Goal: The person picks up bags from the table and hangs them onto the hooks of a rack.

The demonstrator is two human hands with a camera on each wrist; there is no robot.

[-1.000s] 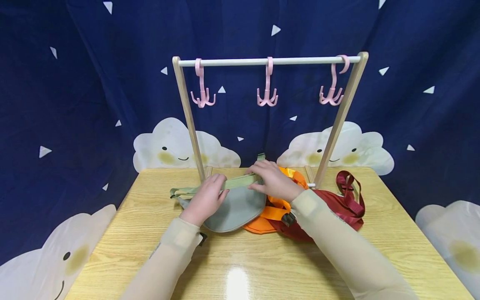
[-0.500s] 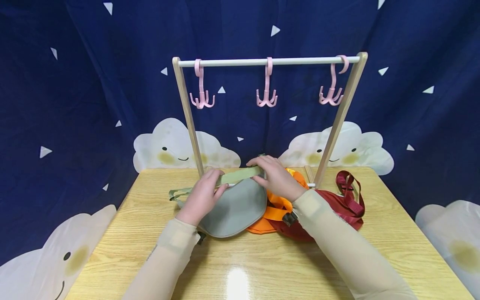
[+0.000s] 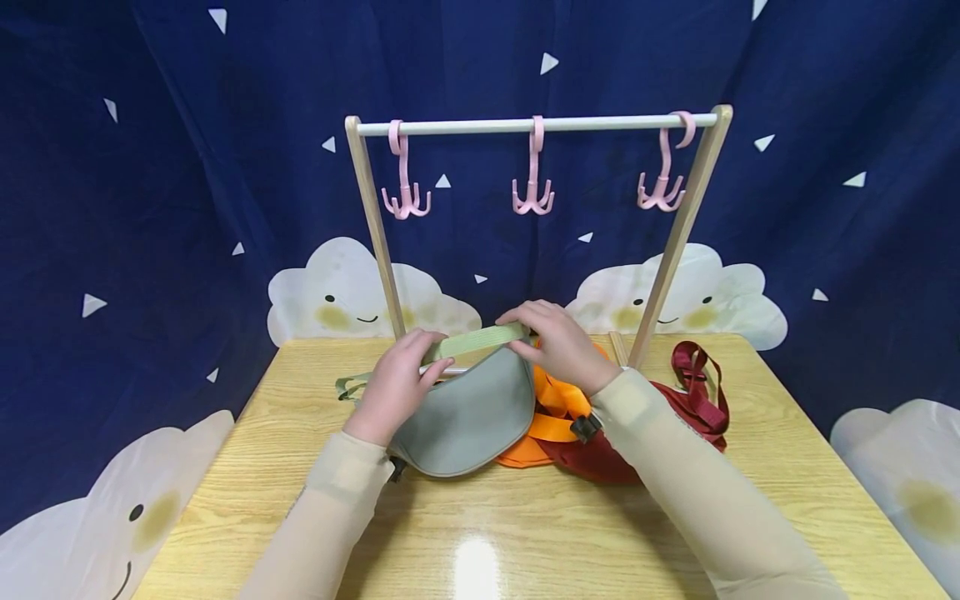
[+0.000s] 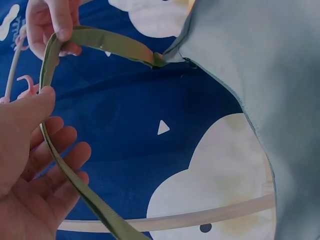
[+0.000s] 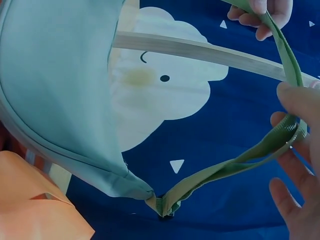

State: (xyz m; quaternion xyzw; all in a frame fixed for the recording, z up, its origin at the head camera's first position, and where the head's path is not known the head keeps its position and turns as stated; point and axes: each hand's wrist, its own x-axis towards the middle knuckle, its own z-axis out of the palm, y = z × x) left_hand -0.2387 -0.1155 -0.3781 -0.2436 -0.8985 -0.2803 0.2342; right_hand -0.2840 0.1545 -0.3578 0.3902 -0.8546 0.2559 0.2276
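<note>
A grey waist bag [image 3: 468, 421] with a light green strap [image 3: 480, 340] is in front of me, its rounded bottom facing me. My left hand [image 3: 393, 387] pinches the strap between thumb and fingers. Farther right along the same strap, my right hand [image 3: 558, 343] grips it, so a short taut stretch runs between the hands. In the left wrist view the strap [image 4: 112, 42] reaches from my fingers to the bag's corner. The right wrist view shows the strap [image 5: 225, 167] joined to the other corner of the bag [image 5: 60, 90]. A loose green end hangs left of my left hand.
An orange bag [image 3: 525, 452] and a dark red bag [image 3: 600, 460] lie on the wooden table [image 3: 585, 542] to the right, partly under my right arm. Behind stands a rack with a white rail [image 3: 465, 126] and pink hooks [image 3: 533, 196]. A starry blue curtain [image 3: 225, 100] hangs behind.
Both hands have raised the strap slightly. The grey bag has tilted up and shifted a little toward me, opening a gap between strap and bag. My left hand has moved slightly left.
</note>
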